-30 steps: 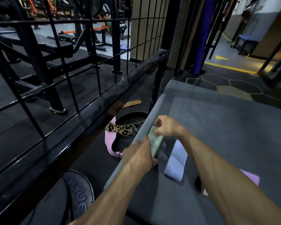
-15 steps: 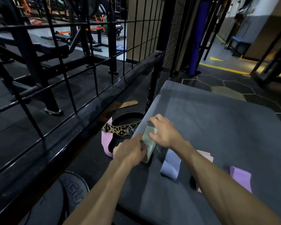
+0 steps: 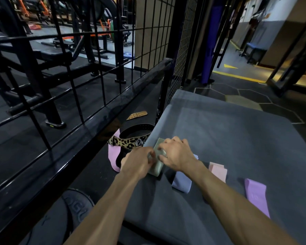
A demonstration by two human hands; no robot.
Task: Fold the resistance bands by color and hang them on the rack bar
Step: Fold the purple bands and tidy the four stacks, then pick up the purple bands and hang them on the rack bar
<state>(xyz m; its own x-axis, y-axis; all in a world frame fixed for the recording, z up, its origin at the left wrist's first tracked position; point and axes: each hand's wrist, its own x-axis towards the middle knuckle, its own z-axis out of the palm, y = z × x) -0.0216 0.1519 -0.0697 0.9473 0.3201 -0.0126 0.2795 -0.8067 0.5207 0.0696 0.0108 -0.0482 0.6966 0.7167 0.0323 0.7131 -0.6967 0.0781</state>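
both hands work a pale green band point(image 3: 157, 166) at the left edge of the grey padded platform point(image 3: 228, 138). the left hand point(image 3: 139, 163) pinches its near side with curled fingers; the right hand point(image 3: 177, 154) presses down on top, fingers bent over it. a lavender band point(image 3: 181, 184), pink band point(image 3: 218, 171) and purple band point(image 3: 256, 195) lie beside them on the platform.

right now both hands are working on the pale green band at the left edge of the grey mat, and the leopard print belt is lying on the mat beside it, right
Not quite. Both the left hand and right hand are on the pale green band at the grey mat's left edge, but the head view shows the leopard print belt on the floor beside the mat, not on it.
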